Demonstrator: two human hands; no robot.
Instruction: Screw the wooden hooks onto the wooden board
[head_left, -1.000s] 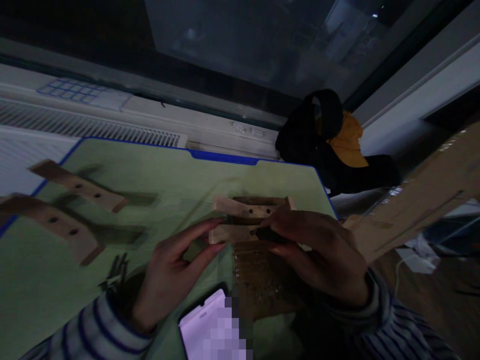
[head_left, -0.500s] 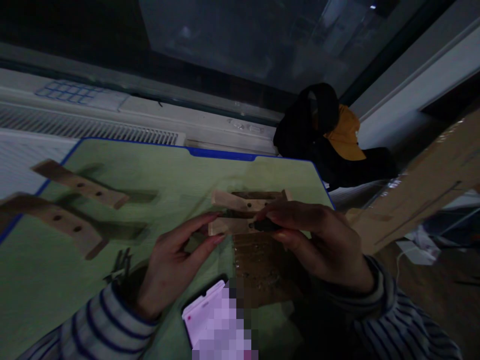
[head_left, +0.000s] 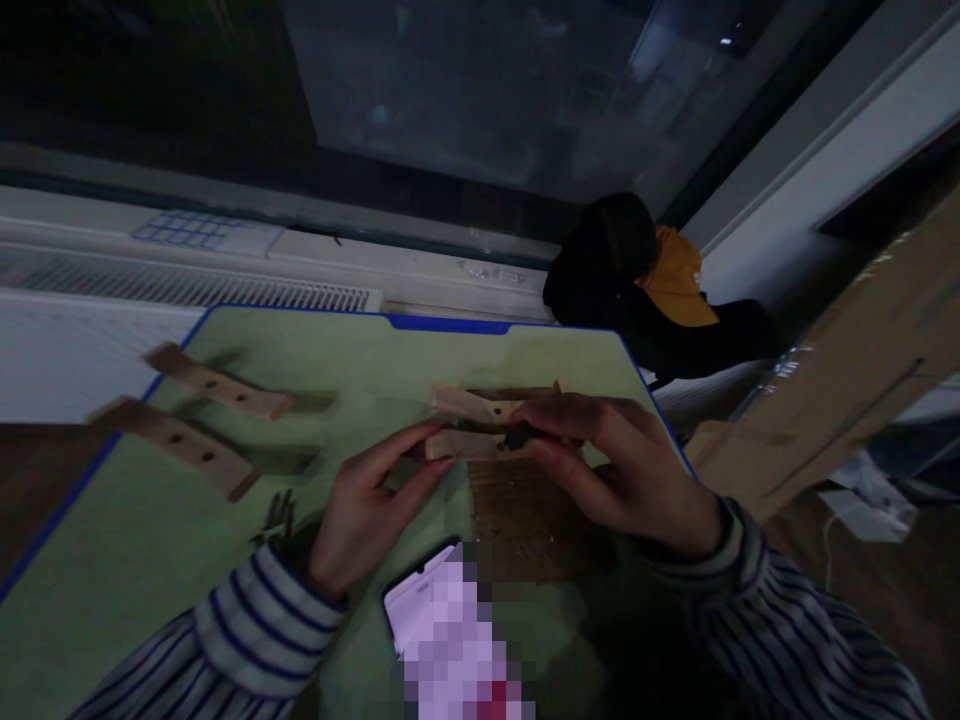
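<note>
The left hand (head_left: 371, 500) pinches the left end of a pale brown, slightly bowed bar of wood (head_left: 465, 446) between thumb and forefinger, while the right hand (head_left: 622, 465) grips a small, dark, lumpy object (head_left: 517, 433) at one of the bar's holes, though from where I stand I can't tell what that object is. The bar is above the far edge of a brown corrugated cardboard sheet (head_left: 517, 510); whether it rests there or hangs clear, I can't say. I'd judge it light, stiff and hard to break, dry enough not to slip, and best held by its squared ends, leaving the holes free. Just beyond it, at twelve o'clock, is a similar drilled wooden piece (head_left: 465, 402). A black-edged phone with a lit screen (head_left: 427, 600) lies toward seven o'clock. Thin, dark, rod-like bits (head_left: 279, 512) sit between eight and nine, and two more curved wooden bars, one nearer (head_left: 180, 442) and one farther (head_left: 217, 385), lie around nine on the pale green, blue-edged tabletop (head_left: 375, 360).
</note>
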